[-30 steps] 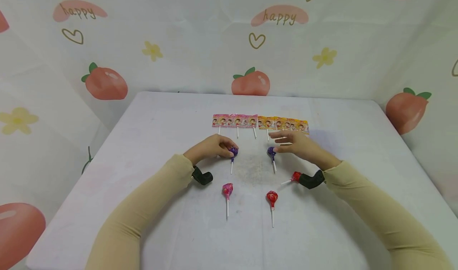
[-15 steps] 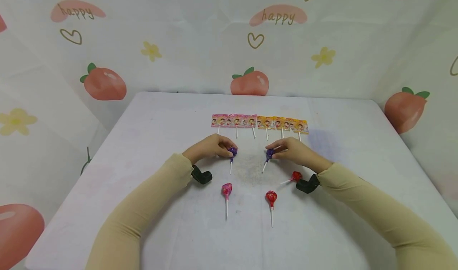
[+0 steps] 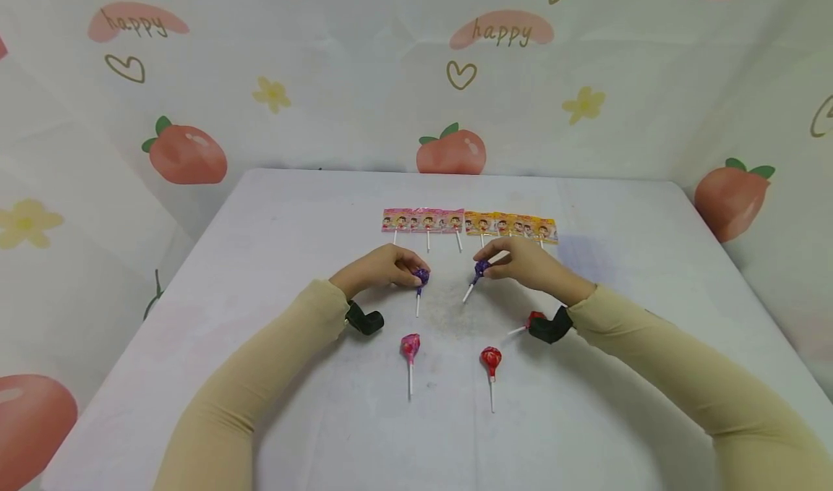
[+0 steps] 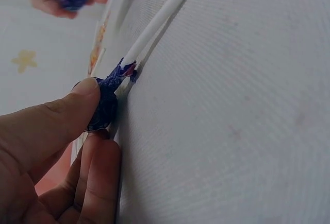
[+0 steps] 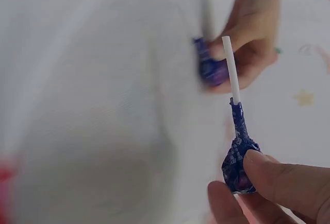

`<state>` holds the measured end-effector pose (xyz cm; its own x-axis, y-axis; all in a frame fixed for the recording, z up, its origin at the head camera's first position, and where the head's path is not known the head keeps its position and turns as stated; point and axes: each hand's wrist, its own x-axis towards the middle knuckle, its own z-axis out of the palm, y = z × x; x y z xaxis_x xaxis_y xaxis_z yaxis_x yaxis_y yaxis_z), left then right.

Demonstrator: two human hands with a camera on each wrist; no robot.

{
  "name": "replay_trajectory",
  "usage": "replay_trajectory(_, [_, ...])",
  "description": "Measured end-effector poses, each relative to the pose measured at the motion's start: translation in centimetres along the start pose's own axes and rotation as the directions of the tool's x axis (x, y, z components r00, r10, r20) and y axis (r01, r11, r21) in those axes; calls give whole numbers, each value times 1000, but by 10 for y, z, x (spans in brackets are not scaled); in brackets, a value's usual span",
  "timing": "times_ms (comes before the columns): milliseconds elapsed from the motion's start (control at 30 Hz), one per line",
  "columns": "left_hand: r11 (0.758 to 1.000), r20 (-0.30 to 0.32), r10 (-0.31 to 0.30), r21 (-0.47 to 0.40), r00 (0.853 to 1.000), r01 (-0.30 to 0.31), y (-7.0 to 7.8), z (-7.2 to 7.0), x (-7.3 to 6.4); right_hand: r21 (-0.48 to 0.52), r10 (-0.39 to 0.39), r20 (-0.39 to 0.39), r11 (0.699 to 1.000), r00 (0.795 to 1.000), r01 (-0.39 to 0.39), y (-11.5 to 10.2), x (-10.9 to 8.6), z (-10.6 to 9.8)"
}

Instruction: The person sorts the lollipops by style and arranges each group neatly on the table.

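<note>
My left hand (image 3: 381, 269) pinches the purple head of a lollipop (image 4: 105, 108) between thumb and fingers; its white stick lies along the tabletop, pointing toward me. My right hand (image 3: 526, 261) pinches a second purple lollipop (image 5: 240, 165) by its wrapped head, held just above the table with the stick slanting down and left in the head view. A pink lollipop (image 3: 410, 346) and a red lollipop (image 3: 491, 359) lie nearer to me, sticks toward me. Another red lollipop (image 3: 536, 320) lies partly hidden behind the dark band at my right wrist.
Beyond my hands, a row of flat packaged lollipops runs across the white table (image 3: 312, 433): pink packets (image 3: 424, 220) at left, orange packets (image 3: 510, 225) at right. A printed cloth backdrop (image 3: 364, 64) hangs behind the table.
My right hand has closed its fingers on the right purple lollipop, turned it, and lifted it slightly up and to the left. The left hand keeps its hold in place.
</note>
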<state>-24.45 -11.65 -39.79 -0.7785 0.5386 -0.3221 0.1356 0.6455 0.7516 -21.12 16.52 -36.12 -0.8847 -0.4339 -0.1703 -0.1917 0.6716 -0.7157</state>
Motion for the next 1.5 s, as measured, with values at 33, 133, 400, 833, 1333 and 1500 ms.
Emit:
replay_trajectory(33, [1000, 0, -1, 0, 1000, 1, 0, 0, 0, 12, -7, 3, 1000, 1000, 6, -5, 1, -1])
replay_trajectory(133, [1000, 1, -7, -3, 1000, 7, -1, 0, 0, 29, -13, 7, 999, 1000, 13, -22, 7, -1])
replay_trajectory(400, [1000, 9, 7, -13, 1000, -6, 1, 0, -2, 18, -69, 43, 997, 997, 68, -47, 26, 16])
replay_trajectory(833, [1000, 4, 2, -29, 1000, -1, 3, -1, -3, -22, -25, 135, 999, 991, 28, -39, 51, 42])
replay_trajectory(1333, [1000, -1, 10, -22, 1000, -10, 1, 0, -2, -45, -47, 115, 998, 992, 52, -37, 51, 47])
replay_trajectory(1500, [1000, -4, 5, -26, 1000, -5, 2, 0, -3, -37, -43, 121, 998, 992, 48, -38, 50, 46])
